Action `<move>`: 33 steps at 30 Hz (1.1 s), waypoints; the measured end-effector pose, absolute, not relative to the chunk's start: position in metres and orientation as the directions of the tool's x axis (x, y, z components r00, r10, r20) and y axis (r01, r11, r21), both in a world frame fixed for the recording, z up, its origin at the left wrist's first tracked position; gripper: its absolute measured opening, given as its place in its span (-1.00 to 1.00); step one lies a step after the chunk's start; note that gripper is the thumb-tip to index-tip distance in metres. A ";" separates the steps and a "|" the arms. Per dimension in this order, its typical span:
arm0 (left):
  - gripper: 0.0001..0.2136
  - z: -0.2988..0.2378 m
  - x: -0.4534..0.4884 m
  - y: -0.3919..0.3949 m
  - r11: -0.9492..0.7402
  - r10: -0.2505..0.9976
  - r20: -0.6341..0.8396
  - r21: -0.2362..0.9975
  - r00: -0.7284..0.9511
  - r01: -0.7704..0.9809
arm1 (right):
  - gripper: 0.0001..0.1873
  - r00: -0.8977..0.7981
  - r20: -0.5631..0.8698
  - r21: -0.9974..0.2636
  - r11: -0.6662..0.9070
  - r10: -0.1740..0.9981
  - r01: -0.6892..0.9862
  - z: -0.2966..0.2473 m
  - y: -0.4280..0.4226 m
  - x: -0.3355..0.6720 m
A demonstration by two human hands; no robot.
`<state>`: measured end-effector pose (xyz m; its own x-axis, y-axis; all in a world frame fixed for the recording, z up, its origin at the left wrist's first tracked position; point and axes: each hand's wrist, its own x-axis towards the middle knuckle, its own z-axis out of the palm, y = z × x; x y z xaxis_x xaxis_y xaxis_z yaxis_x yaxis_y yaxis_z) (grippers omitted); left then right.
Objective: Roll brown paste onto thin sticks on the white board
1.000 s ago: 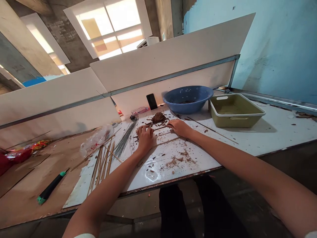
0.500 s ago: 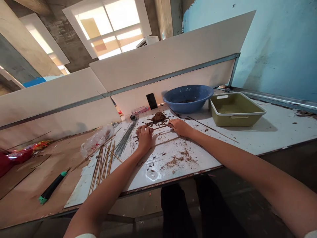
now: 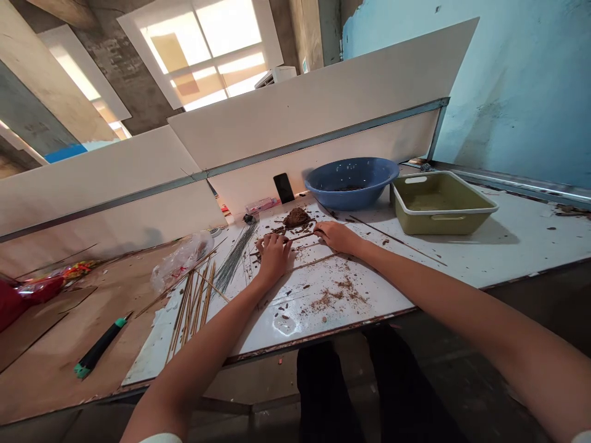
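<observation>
My left hand (image 3: 273,257) lies palm down on the white board (image 3: 323,307), fingers stretched flat over a thin brown-coated stick (image 3: 301,235). My right hand (image 3: 336,236) rests on the same stick's right part, fingers flat on it too. A lump of brown paste (image 3: 296,217) sits just beyond both hands. Brown crumbs (image 3: 332,298) are scattered on the board nearer to me.
A blue basin (image 3: 351,182) and an olive tray (image 3: 443,203) stand at the back right. A phone (image 3: 283,187) leans on the partition. Thin grey wires (image 3: 234,255), bamboo sticks (image 3: 191,301), a plastic bag (image 3: 178,261) and a green-tipped cutter (image 3: 98,348) lie left.
My left hand has slid slightly right and forward along the stick, its fingers stretching out. The right hand has barely moved.
</observation>
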<state>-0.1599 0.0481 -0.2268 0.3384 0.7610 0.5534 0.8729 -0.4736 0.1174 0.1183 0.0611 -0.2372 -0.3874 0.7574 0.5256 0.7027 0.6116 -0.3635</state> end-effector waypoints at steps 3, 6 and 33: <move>-0.80 -0.225 -0.160 0.045 -0.518 0.741 0.549 0.100 0.387 0.849 | -0.84 -0.402 0.529 -0.380 0.632 0.747 0.675 -0.236 0.061 0.118; -0.77 -0.224 -0.160 0.045 -0.497 0.750 0.550 0.101 0.368 0.862 | -0.83 -0.417 0.521 -0.376 0.639 0.744 0.671 -0.236 0.062 0.119; -0.84 -0.226 -0.159 0.045 -0.439 0.772 0.558 0.120 0.305 0.890 | -0.88 -0.400 0.525 -0.444 0.643 0.751 0.624 -0.239 0.066 0.120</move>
